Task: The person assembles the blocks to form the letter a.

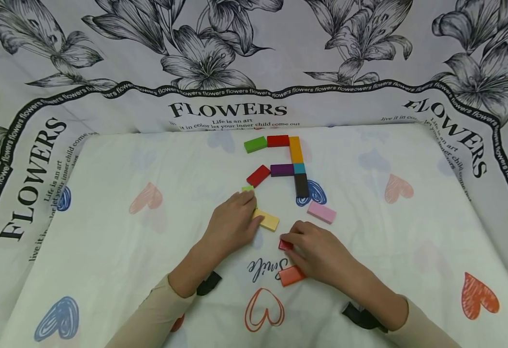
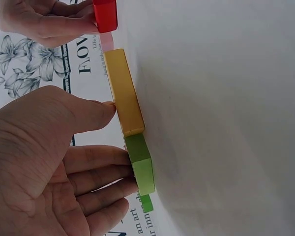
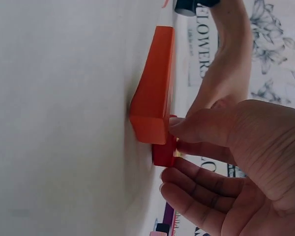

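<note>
My left hand (image 1: 231, 221) rests beside a yellow block (image 1: 268, 220) and a light green block (image 2: 141, 164), which lie end to end. Its thumb touches the yellow one, while its extended fingers lie along the green one. In the head view that hand covers most of the light green block. To the right, my right hand (image 1: 323, 251) pinches a small red block (image 1: 285, 245) between thumb and index finger. An orange-red block (image 1: 291, 276) lies just below this hand; in the right wrist view it stands in front of the red one.
Beyond the hands a bent line of blocks holds a green block (image 1: 255, 144), a yellow-orange block (image 1: 296, 150), a purple block (image 1: 282, 170), a black block (image 1: 300, 185) and others. A pink block (image 1: 321, 212) lies above the right hand. A white patterned cloth (image 1: 106, 241) covers the surface.
</note>
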`<state>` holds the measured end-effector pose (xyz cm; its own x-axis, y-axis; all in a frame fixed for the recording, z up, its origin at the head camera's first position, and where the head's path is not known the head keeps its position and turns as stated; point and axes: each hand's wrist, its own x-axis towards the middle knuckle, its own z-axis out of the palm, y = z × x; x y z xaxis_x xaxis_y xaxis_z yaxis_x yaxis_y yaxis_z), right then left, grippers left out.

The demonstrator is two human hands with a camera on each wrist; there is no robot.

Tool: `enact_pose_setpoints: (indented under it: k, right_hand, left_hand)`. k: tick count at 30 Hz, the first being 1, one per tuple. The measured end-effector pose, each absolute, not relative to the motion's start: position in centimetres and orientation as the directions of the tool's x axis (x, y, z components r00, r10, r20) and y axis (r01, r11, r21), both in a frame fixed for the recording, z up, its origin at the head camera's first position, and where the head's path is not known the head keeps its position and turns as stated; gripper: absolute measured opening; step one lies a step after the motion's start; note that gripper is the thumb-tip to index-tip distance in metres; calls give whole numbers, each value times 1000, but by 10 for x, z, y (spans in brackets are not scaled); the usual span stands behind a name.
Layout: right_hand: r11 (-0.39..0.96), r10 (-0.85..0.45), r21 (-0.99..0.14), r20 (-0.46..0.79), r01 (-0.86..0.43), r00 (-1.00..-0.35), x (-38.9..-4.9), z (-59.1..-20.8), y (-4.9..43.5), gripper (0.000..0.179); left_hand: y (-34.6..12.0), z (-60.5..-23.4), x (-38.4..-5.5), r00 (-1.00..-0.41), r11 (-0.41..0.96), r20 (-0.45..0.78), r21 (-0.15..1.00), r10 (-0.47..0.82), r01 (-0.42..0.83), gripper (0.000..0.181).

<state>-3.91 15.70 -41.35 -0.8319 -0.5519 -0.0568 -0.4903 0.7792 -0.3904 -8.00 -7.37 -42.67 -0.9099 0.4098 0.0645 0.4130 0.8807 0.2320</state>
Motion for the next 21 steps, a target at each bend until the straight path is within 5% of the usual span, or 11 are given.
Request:
enact_pose_setpoints:
  k: [21]
  right_hand:
    - [797, -429, -433, 85, -421, -899, -79, -405, 180, 37]
  left_hand:
    - [-76, -426, -79, -904, 868, 81, 258, 419, 425, 41]
